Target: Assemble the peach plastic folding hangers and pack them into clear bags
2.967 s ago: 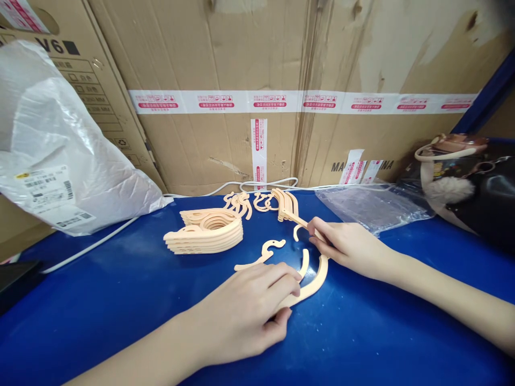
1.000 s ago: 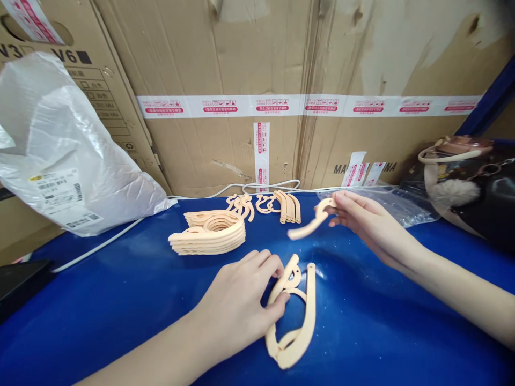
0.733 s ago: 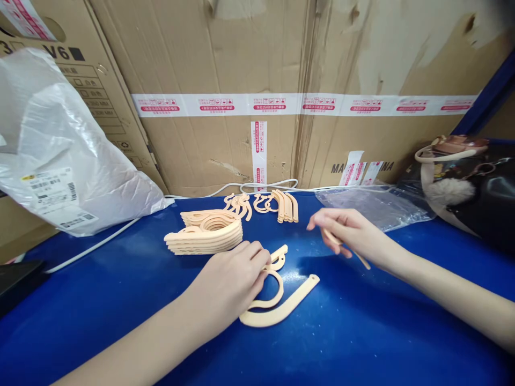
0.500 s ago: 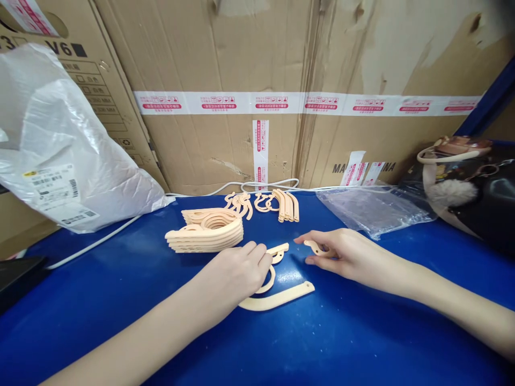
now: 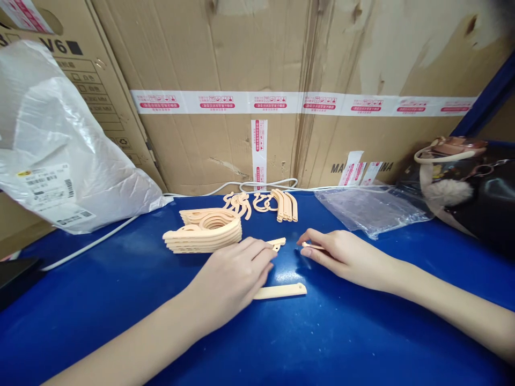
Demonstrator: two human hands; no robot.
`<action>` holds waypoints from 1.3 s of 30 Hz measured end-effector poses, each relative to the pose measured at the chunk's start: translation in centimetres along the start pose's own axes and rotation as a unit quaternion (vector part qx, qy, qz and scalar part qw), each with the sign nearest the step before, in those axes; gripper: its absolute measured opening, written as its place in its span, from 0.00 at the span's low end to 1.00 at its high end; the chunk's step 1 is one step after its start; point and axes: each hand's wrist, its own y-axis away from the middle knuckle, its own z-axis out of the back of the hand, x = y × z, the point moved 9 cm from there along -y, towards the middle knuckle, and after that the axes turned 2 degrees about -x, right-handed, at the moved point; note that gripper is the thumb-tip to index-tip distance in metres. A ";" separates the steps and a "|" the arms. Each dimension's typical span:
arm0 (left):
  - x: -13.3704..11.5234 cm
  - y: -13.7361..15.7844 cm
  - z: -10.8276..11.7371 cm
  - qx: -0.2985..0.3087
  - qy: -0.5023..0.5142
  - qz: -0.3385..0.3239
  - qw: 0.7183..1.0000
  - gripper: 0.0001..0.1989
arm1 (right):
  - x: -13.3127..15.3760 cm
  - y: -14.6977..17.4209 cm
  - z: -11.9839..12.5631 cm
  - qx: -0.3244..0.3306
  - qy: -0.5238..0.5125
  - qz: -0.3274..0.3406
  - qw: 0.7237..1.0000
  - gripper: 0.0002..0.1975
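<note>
My left hand (image 5: 237, 271) is closed on a beige plastic folding-hanger piece (image 5: 284, 291). It covers the piece's middle; one straight arm with a hole at its end sticks out in front, and a shorter part shows beyond the fingers. To the right, my right hand (image 5: 346, 256) pinches a small beige hanger part (image 5: 313, 246) between thumb and fingers, seen edge-on and partly hidden. A gap separates the two hands' pieces. Just beyond my left hand is a stack of beige hanger pieces (image 5: 203, 240).
Behind lie several beige hooks (image 5: 237, 203) and several curved arms (image 5: 286, 206) on the blue table (image 5: 322, 343). A clear plastic bag (image 5: 370, 209) lies at the back right, beside a black bag (image 5: 486, 198). A white parcel bag (image 5: 76, 155), a white cable (image 5: 100, 236) and cardboard boxes (image 5: 217, 150) border the table.
My left hand has turned the hanger piece, so its ring is now hidden and the front arm lies more level. The small part in my right hand has tilted to edge-on.
</note>
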 end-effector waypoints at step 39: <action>0.7 0.2 -2.3 0.048 0.227 0.110 0.966 0.10 | 2.0 0.6 -1.1 0.025 -0.096 0.031 0.995 0.16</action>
